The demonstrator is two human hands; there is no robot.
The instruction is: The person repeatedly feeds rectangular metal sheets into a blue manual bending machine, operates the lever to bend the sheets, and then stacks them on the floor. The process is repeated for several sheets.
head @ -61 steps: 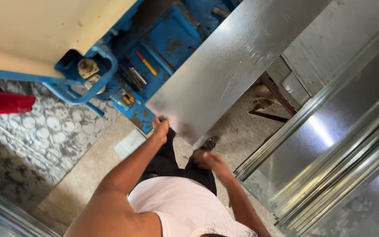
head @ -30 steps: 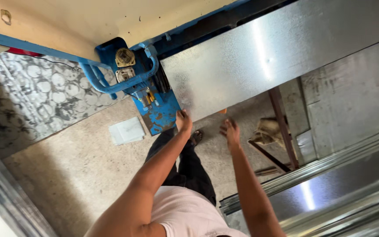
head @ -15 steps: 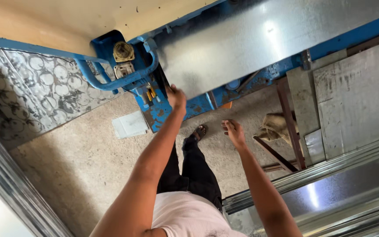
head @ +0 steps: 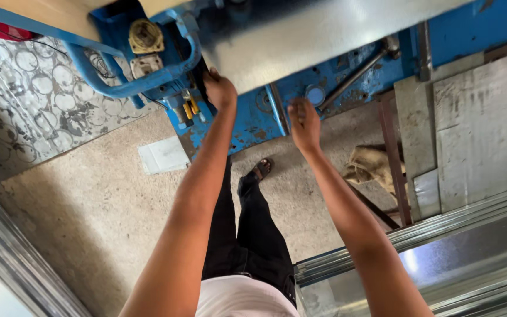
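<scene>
— What is being handled here?

— A sheet of bright metal is held at its near edge, where it lies across the blue machine. The left hand is closed on the sheet's near corner, with fingers curled over the edge. The right hand is raised just below that edge, fingers loosely spread; whether the sheet is actually touched by it cannot be told.

— Which step is judged to be in hand?

— The sheet appears to be fed into the machine, or lined up on it. Most of the sheet is seen lying over the machine's bed, so the feeding is judged well along, though how far it must go is not shown.

— What is called for by the next move?

— A steady, even push from both hands, so the sheet is kept square. The right hand would need to be set firmly on the edge first. The thin edge should be gripped with care.

— Anything else nearby?

— A pale square of paper is lying on the concrete floor, and more metal panels are stacked at the right.
</scene>
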